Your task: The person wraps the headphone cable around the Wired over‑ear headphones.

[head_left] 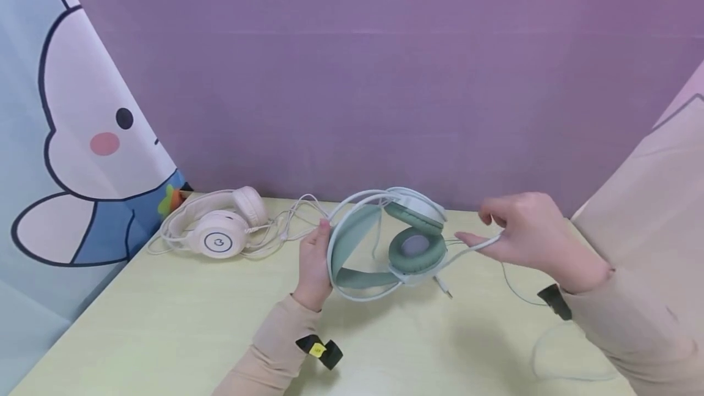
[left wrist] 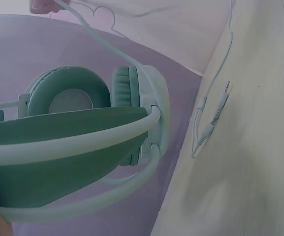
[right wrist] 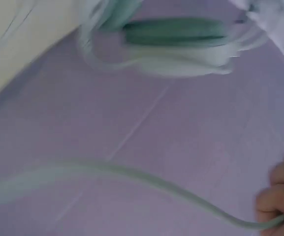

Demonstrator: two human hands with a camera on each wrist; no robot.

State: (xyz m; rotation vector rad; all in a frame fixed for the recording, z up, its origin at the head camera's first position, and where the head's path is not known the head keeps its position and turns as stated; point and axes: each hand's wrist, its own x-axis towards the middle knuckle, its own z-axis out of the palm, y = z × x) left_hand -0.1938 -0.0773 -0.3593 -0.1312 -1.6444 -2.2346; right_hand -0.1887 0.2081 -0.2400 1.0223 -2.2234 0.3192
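Observation:
A pair of pale green headphones [head_left: 418, 261] with darker green ear pads is held up over the table. My left hand [head_left: 315, 264] grips the headband on its left side, the thumb showing along the outer band. From the lower ear cup a thick pale microphone boom [head_left: 467, 250] runs out to the right. My right hand [head_left: 522, 231] pinches the far end of this boom; the right wrist view shows curled fingers [right wrist: 277, 201] round its thin tip. Below the ear cups hangs or lies an audio plug [head_left: 442, 286], seen beside its cable in the left wrist view.
White headphones [head_left: 220, 234] with a tangled white cable [head_left: 286, 225] lie at the back left of the pale yellow table [head_left: 181, 322]. The green headphones' thin cable [head_left: 517, 292] trails across the right side. A purple backdrop [head_left: 385, 78] stands behind, with printed cloths at both sides.

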